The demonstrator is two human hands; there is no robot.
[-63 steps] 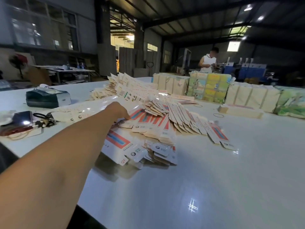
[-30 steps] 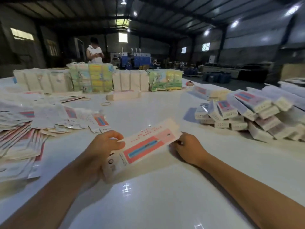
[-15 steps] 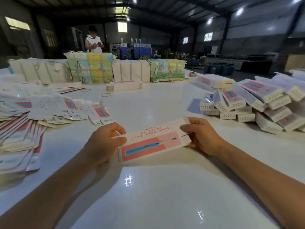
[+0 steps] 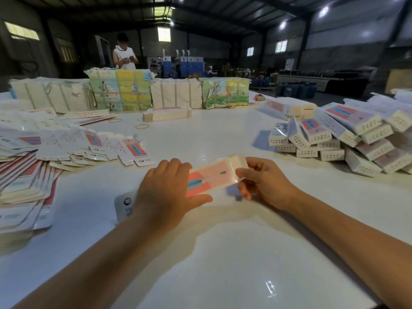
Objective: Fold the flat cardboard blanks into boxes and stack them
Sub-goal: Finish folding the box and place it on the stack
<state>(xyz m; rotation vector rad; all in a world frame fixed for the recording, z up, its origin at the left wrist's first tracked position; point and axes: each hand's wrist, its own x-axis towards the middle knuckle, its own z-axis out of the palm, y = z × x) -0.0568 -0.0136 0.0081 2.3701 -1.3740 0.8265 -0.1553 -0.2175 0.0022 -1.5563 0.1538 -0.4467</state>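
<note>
head view: you're mid-fold on one blank, held just above the white table between both hands. left hand lies over its near end, fingers fairly straight, thumb underneath. right hand pinches the far end flap with curled fingers. next move looks like tucking that flap, then adding it to the folded boxes on your right. flat blanks sit left. left palm hides the near flaps; can't tell if the tube is fully squared.

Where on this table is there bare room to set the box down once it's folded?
Bare table lies near the edge, under both forearms, and in the middle strip between the flat blanks on the left and the folded boxes on the right. Both those sides are crowded.
</note>
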